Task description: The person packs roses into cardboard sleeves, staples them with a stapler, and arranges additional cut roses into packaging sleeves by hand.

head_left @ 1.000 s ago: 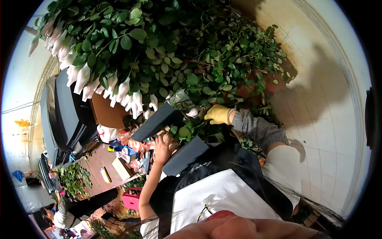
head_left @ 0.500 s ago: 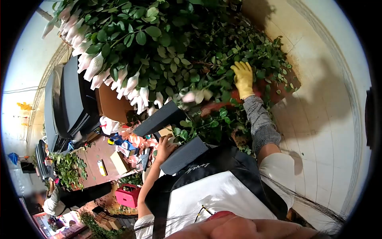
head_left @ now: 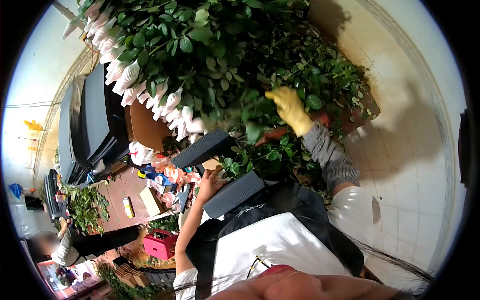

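Note:
My left hand (head_left: 212, 186), bare, is between two dark corrugated panels, the upper one (head_left: 205, 148) and the lower one (head_left: 235, 194). Its fingers bend over by a tan piece of cardboard (head_left: 212, 164); what they grip is hidden. Green leaves (head_left: 236, 164) lie just right of the fingertips. My right hand (head_left: 290, 109) wears a yellow glove, with the fingers curled round what looks like a leafy rose stem (head_left: 254, 131), smeared by motion. A large heap of roses (head_left: 210, 65) lies beyond, their heads in white mesh sleeves (head_left: 126, 77) pointing left.
Stacked dark panels (head_left: 92, 117) and a brown carton (head_left: 145, 125) stand left. On the reddish table (head_left: 116, 197) lie pink scraps (head_left: 172, 172) and a yellow-white utility knife (head_left: 128, 207). A pink stool (head_left: 160, 244) is below. Another person (head_left: 65, 252) works at far left.
My gloved right hand has moved left and slightly down, its fingers now more curled. The blurred stem and its pale heads have shifted left. My left hand stays between the panels.

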### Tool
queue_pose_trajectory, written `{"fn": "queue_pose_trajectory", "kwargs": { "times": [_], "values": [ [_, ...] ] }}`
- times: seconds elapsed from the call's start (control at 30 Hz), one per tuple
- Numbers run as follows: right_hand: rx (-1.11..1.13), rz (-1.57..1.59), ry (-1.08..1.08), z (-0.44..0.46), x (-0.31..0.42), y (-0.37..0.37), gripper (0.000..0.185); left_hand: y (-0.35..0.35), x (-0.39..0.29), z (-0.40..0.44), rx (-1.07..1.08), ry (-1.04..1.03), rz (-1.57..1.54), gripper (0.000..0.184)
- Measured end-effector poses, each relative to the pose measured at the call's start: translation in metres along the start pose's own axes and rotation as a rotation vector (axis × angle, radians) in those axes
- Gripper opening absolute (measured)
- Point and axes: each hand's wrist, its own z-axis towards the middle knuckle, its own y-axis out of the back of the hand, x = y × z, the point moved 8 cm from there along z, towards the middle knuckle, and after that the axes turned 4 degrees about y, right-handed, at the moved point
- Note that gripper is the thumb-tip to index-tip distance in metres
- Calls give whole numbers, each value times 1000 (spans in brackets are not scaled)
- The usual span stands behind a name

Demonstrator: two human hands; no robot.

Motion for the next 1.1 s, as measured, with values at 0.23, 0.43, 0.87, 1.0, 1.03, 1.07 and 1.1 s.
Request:
{"fn": "queue_pose_trajectory", "kwargs": {
  "times": [0.23,0.43,0.87,1.0,1.03,1.07,1.1],
  "values": [
    [240,-237,-287,-87,-77,-15,60,-9,19,-1,0,-17,58,64],
    [-138,-70,-376,-104,-132,-25,48,-7,11,-3,13,93,-8,66],
    [-54,967,-274,20,4,166,31,-3,4,-1,3,2,-33,62],
    [376,668,236,-18,96,67,18,-46,113,-7,-15,-38,141,65],
    [472,564,263,-46,99,12,15,-55,137,-9,-31,-15,253,65],
    [493,328,217,-69,95,-31,16,-58,150,-14,-47,12,363,66],
    [512,97,173,-84,92,-58,17,-59,160,-24,-61,45,472,66]
  ]
}}
